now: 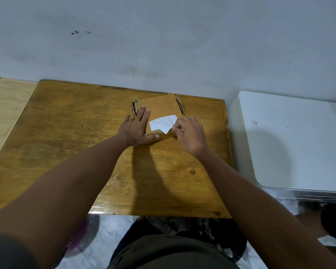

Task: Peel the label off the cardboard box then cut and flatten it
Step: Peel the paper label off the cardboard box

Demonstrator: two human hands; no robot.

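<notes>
A small brown cardboard box [160, 106] lies on the wooden table [66, 133], near its far edge. A white label [162, 123] sits on the box's top face, its right corner lifted and folded. My left hand [136, 129] rests flat on the box's left side, fingers spread, pressing it down. My right hand [188, 133] pinches the label's lifted corner between thumb and fingers at the box's right side. A thin green thing [185, 114] pokes out just behind my right hand; what it is cannot be told.
The table stands against a grey wall [163, 45]. A white box-like unit [291, 140] stands right of the table. A lighter wooden surface [6, 105] adjoins the table on the left. My legs and a patterned cloth [182, 239] show below the front edge.
</notes>
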